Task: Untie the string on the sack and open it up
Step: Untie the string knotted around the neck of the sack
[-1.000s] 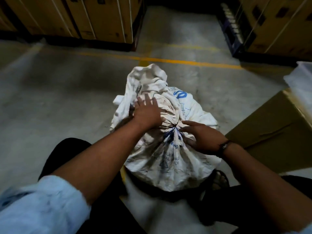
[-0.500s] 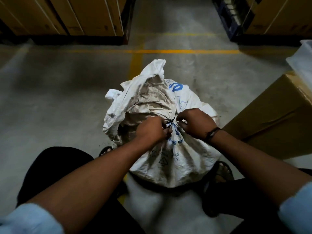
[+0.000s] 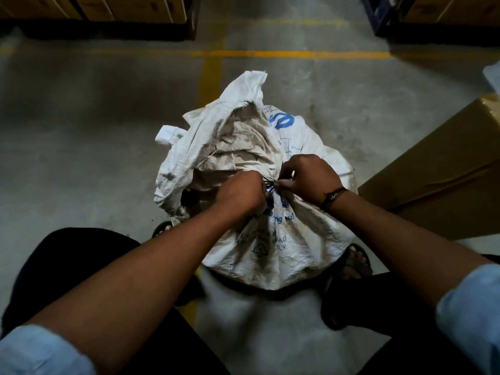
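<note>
A white woven sack (image 3: 273,247) with blue print stands on the concrete floor between my feet. Its neck is bunched and tied with a thin dark string (image 3: 270,184). The loose top of the sack flops away from me, up and to the left. My left hand (image 3: 239,192) is curled at the knot from the left, and my right hand (image 3: 308,178) pinches at it from the right. Both sets of fingertips meet at the string; the knot itself is mostly hidden by my fingers.
A brown cardboard box (image 3: 443,169) sits close on the right. Stacked cartons on pallets (image 3: 108,12) line the far side, beyond a yellow floor line (image 3: 292,53). My sandalled feet (image 3: 357,261) flank the sack.
A second ago my left hand lay flat on the sack top and my right hand rested beside the knot. Both hands have since closed in and curled on the string.
</note>
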Motion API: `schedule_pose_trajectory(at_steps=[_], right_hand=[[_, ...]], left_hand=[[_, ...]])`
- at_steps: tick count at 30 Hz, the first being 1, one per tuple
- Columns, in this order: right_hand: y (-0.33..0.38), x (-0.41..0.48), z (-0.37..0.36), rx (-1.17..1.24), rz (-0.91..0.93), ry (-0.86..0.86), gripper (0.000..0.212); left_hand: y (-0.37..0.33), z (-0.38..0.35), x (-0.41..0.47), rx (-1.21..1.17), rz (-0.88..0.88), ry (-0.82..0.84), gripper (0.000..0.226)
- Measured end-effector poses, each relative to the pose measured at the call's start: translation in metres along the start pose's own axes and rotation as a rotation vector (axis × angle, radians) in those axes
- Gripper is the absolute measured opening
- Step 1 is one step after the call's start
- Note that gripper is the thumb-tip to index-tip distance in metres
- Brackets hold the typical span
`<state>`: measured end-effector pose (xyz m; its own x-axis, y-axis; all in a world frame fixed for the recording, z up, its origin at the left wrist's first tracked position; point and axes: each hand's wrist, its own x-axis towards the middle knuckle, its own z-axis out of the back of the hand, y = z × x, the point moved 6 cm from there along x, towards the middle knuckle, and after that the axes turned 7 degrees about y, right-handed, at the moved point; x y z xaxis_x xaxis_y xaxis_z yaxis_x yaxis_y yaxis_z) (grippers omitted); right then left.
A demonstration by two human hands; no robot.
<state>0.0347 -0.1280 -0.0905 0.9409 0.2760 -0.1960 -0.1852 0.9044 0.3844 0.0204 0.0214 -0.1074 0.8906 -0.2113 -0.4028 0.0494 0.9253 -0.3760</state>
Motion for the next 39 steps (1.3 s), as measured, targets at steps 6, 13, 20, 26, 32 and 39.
schedule_pose_trajectory(at_steps=[6,13,20,26,32,39], right_hand=[[0.001,0.009,-0.006,0.007,0.002,0.04,0.026],[-0.002,0.014,-0.008,0.062,-0.04,0.057,0.025],[0.004,0.004,-0.017,-0.001,-0.061,-0.027,0.015],[-0.003,0.006,-0.01,0.011,-0.04,0.034,0.024],[0.001,0.007,-0.014,-0.035,-0.048,-0.01,0.021],[0.005,0.005,-0.018,-0.068,-0.045,-0.033,0.024]], left_hand=[[0.0,-0.006,0.006,0.129,-0.027,0.11,0.025],[0.003,-0.007,0.011,0.13,-0.044,0.154,0.02],[0.004,-0.009,0.011,0.107,-0.059,0.158,0.016],[0.004,-0.012,0.011,0.123,-0.064,0.164,0.021],[0.001,-0.012,0.012,0.158,-0.066,0.191,0.021],[-0.001,-0.006,0.011,0.071,-0.129,0.171,0.018]])
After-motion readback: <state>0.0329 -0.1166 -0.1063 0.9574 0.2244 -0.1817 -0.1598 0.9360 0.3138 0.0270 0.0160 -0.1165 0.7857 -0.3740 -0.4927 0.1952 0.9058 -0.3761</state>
